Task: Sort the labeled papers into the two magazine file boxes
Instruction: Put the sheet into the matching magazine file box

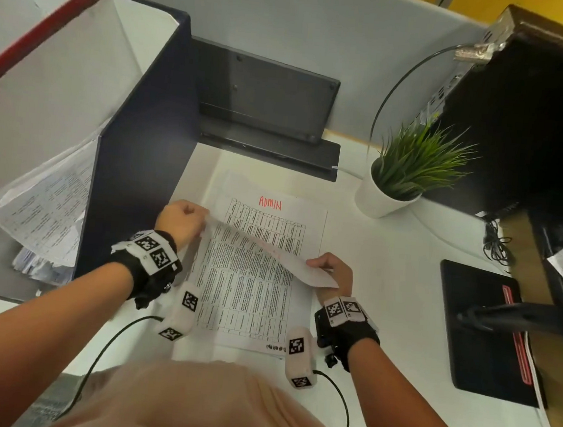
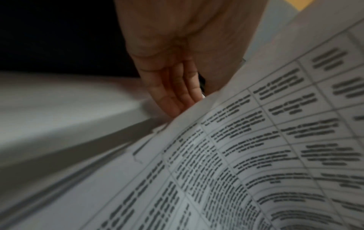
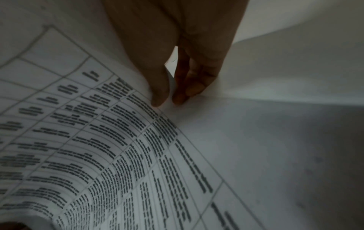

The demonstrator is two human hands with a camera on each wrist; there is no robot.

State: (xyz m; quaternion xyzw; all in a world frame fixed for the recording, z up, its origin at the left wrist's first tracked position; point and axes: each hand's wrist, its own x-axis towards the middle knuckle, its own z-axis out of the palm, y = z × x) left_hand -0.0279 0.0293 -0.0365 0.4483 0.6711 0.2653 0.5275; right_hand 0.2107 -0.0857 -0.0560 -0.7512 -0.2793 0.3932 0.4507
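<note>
A stack of printed table sheets (image 1: 261, 335) lies on the white desk; the sheet exposed at its top carries the red word ADMIN (image 1: 270, 203). My left hand (image 1: 200, 219) pinches the upper left corner of the top sheet (image 1: 246, 278), and my right hand (image 1: 316, 265) pinches its upper right corner. That sheet's far edge is lifted and curls back toward me. In the wrist views the curved sheet (image 2: 256, 140) (image 3: 98, 140) fills the frame beside the fingers (image 2: 173, 93) (image 3: 189, 87). A dark blue file box (image 1: 137, 165) at left holds several papers (image 1: 46, 211); a red-edged box (image 1: 40, 28) stands behind it.
A potted green plant (image 1: 404, 177) stands to the right of the stack. A black monitor base (image 1: 266, 108) sits against the grey partition behind it. A black computer tower (image 1: 540, 117), cables and a black pad with a red stripe (image 1: 478, 328) occupy the right side.
</note>
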